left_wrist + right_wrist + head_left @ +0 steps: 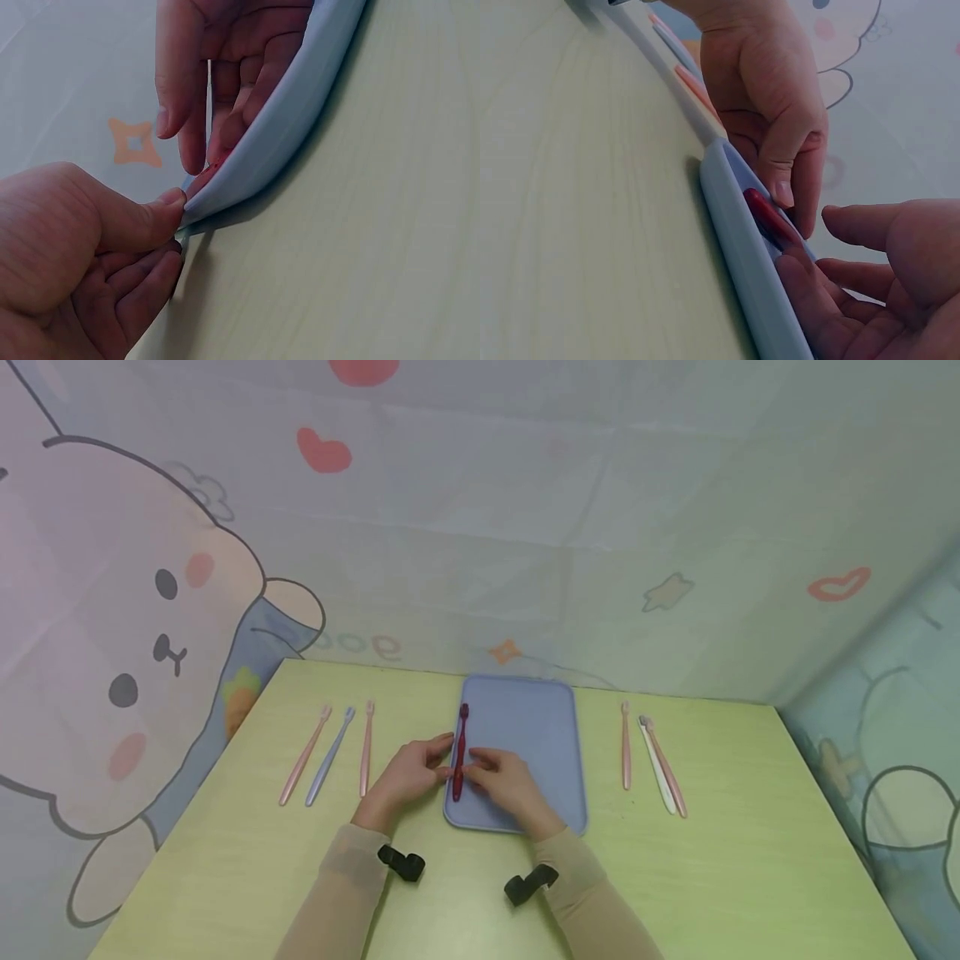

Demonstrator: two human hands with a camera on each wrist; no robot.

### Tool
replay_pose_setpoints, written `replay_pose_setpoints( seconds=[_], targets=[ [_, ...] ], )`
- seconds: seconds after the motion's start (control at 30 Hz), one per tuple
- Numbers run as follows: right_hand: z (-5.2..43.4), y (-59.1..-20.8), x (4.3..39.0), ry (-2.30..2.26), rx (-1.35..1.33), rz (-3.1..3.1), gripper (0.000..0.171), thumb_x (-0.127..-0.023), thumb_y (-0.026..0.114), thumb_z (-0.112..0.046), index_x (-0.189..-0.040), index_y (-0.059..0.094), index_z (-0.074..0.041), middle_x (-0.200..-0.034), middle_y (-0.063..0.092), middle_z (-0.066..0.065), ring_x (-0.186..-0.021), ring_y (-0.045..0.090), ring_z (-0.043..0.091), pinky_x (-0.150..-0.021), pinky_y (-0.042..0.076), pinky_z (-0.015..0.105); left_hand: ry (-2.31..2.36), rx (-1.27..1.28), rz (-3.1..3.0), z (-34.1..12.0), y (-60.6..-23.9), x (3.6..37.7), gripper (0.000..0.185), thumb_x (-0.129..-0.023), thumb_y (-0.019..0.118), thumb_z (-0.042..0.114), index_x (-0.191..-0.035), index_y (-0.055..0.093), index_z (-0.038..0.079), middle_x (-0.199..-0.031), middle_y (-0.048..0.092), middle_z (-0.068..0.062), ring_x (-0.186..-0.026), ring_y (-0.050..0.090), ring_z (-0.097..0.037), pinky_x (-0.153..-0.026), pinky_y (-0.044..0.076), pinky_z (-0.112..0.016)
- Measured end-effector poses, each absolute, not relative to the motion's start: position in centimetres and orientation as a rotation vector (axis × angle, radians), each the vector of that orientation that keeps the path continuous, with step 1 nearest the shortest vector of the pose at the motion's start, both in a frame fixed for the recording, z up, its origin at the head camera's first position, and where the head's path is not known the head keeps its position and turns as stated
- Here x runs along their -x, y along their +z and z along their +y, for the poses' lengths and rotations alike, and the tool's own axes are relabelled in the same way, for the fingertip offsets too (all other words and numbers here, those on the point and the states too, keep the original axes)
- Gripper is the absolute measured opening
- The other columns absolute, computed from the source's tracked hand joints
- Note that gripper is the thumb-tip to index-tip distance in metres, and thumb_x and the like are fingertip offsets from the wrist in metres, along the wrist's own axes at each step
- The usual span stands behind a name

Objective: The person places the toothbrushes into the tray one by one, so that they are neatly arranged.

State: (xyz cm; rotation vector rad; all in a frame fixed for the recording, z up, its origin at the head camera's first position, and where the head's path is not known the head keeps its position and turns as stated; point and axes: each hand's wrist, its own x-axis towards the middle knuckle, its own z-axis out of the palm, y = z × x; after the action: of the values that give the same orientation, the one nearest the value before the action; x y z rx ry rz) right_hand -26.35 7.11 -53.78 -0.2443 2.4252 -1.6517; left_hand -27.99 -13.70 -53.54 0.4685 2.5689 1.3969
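1. A dark red toothbrush (459, 754), slim and glossy, lay along the left edge of a blue tray (536, 727), a smooth rounded rectangle with a raised lip, at the centre of the frame.
2. The left hand (408, 772) rested at the tray's left rim, its thumb and fingers loosely curled and touching the brush handle.
3. The right hand (508, 781) lay on the tray, its fingertips pressed against the handle from the right; whether either hand truly gripped it could not be told.
4. Three thin toothbrushes, pink (304, 756), blue (329, 756) and pink (367, 747), lay left of the tray, three more (654, 760) to its right.
5. The table (735, 860) was pale green with faint grain, backed by a cartoon-bunny cloth (127, 635).
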Motion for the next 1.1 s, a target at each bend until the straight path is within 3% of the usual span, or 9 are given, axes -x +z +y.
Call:
replay_pose_setpoints(
  seconds=[0.47, 0.93, 1.1],
  targets=[
    [8.6, -52.4, 25.4, -1.682, 0.258, 2.364, 0.057, -0.109, 0.060, -0.015, -0.160, 0.043, 0.005, -0.115, 0.075, 0.019, -0.088, 0.075, 0.023, -0.078, 0.067, 0.034, 1.403, -0.465, 2.579, -13.8, -53.5, 28.1, 0.060, -0.099, 0.070, 0.002, -0.156, 0.051, -0.001, -0.164, 0.047, -0.012, -0.141, 0.056, -0.032, -0.121, 0.042, -0.042],
    [12.8, -52.8, 23.6, -1.635, 0.366, 2.454, 0.047, -0.109, 0.063, -0.019, -0.151, 0.058, 0.003, -0.115, 0.075, 0.018, -0.092, 0.075, 0.027, -0.078, 0.067, 0.036, 1.387, -0.466, 2.576, -13.6, -53.5, 28.0, 0.061, -0.099, 0.070, 0.002, -0.156, 0.050, -0.002, -0.165, 0.045, -0.012, -0.143, 0.054, -0.033, -0.123, 0.038, -0.043],
    [14.9, -52.5, 23.2, -1.627, 0.389, 2.472, 0.044, -0.110, 0.063, -0.019, -0.147, 0.061, 0.004, -0.124, 0.073, 0.021, -0.102, 0.073, 0.030, -0.081, 0.066, 0.037, 1.389, -0.476, 2.574, -13.6, -53.5, 28.0, 0.061, -0.099, 0.070, 0.002, -0.156, 0.049, -0.003, -0.166, 0.044, -0.012, -0.144, 0.052, -0.033, -0.123, 0.038, -0.043]
  ],
)
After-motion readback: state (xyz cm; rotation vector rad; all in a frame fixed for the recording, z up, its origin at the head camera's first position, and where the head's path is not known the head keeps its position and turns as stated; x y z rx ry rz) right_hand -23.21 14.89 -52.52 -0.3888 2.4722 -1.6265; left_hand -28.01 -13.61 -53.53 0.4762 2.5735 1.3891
